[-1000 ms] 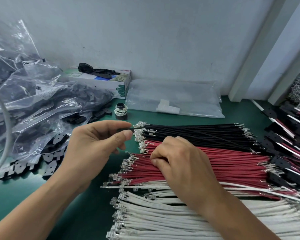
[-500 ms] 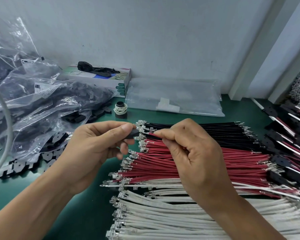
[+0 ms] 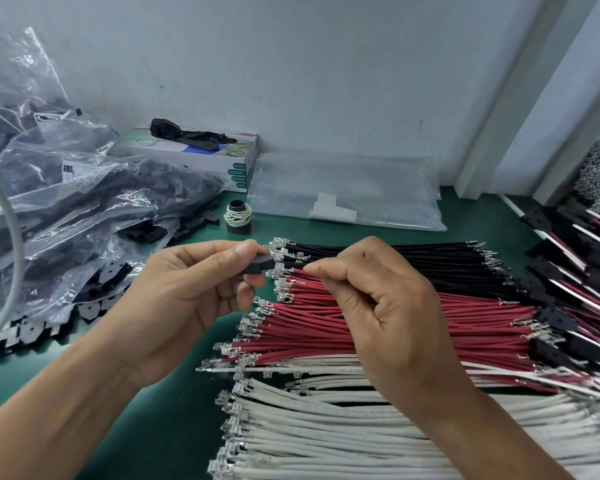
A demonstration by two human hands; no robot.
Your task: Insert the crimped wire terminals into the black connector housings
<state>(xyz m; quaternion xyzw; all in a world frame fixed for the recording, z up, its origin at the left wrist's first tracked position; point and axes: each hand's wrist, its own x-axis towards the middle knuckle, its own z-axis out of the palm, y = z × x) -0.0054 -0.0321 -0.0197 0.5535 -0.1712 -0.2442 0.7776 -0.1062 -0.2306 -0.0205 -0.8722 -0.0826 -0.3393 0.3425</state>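
My left hand (image 3: pixel 187 299) pinches a small black connector housing (image 3: pixel 260 264) between thumb and fingers, above the green table. My right hand (image 3: pixel 378 306) pinches a wire (image 3: pixel 293 265) near its crimped terminal, and the metal tip touches the housing's right end. I cannot tell the wire's colour for sure; it looks dark. Under the hands lie rows of black wires (image 3: pixel 413 258), red wires (image 3: pixel 430 327) and white wires (image 3: pixel 326 427), all with metal terminals at their left ends.
Clear bags of black housings (image 3: pixel 84 216) and loose housings (image 3: pixel 94 303) fill the left. A glove box (image 3: pixel 208 157), a small spool (image 3: pixel 238 216) and a flat plastic bag (image 3: pixel 343 195) stand at the back. Finished assemblies (image 3: pixel 575 258) pile at the right.
My right hand rose from the red wires with a wire and brought its terminal to the housing held in my left hand. The left hand stayed nearly in place.
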